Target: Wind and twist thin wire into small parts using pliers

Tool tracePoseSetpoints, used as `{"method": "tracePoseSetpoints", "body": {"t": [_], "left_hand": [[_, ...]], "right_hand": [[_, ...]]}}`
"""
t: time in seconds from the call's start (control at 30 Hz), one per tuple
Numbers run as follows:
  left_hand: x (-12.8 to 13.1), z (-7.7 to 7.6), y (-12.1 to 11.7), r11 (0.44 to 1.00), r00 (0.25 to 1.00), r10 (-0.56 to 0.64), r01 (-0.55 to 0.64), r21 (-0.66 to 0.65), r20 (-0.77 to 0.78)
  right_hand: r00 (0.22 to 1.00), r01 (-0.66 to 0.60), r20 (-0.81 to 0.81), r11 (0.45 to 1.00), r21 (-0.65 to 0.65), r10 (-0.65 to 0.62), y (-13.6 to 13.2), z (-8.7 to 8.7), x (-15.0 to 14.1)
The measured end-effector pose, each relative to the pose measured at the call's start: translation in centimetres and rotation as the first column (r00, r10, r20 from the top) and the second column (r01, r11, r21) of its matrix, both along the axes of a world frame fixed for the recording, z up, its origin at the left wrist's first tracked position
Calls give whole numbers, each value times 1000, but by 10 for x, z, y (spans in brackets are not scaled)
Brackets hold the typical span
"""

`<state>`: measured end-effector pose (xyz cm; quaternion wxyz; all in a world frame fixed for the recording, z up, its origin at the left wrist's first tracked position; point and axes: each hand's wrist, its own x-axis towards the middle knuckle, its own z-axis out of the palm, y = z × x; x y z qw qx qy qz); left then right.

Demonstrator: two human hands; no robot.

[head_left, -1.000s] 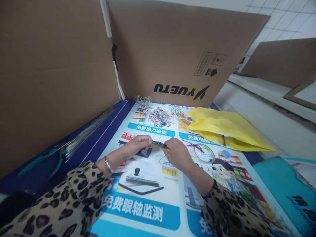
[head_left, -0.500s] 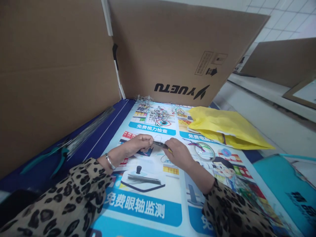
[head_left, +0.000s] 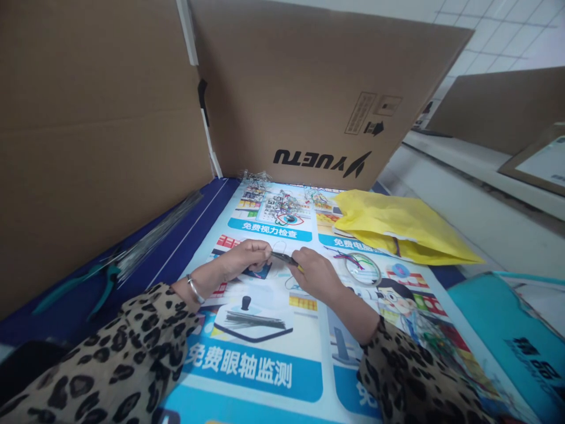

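Observation:
Over the middle of the printed mat, my right hand [head_left: 318, 275] is closed around small pliers [head_left: 286, 258] with dark jaws and a bit of yellow on the handle. The jaws point left and meet the fingertips of my left hand [head_left: 248, 258], which is pinched shut. A thin wire [head_left: 279, 244] loops up from between the hands, and its end in my left fingers is mostly hidden. Below the hands lies a bundle of short dark wires [head_left: 256, 320].
Cardboard panels [head_left: 326, 88] wall off the back and left. Teal-handled pliers [head_left: 108, 290] and long straight wires [head_left: 161, 235] lie left. Tangled wire pieces [head_left: 286, 203] sit behind. A clear ring [head_left: 375, 274] with coloured wires, a yellow bag [head_left: 401, 221] and a teal pouch [head_left: 494, 330] are right.
The whole view has shifted slightly to the left. My hands, the pliers and the wire keep nearly the same pose, with the pliers' jaws still at my left fingertips.

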<state>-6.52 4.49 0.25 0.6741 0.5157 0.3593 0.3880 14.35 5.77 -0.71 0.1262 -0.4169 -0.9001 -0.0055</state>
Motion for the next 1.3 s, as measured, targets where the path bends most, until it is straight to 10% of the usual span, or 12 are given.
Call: {"method": "tracePoseSetpoints", "body": {"t": [0.5,0.93,1.3], "left_hand": [[1,2,0,999,1000,24,-24,23,-16],[7,9,-1,893,853,451,-433,-126,264],[28,10,-17,847,775,527,-443,-294,349]], "right_hand": [[996,42,-77,996,-73,-48,0,-1,-1],[838,78,-496,951,-300,-226,1,-2,-6],[755,-45,-641,964,-261,-138,-8,-3,-18]]}}
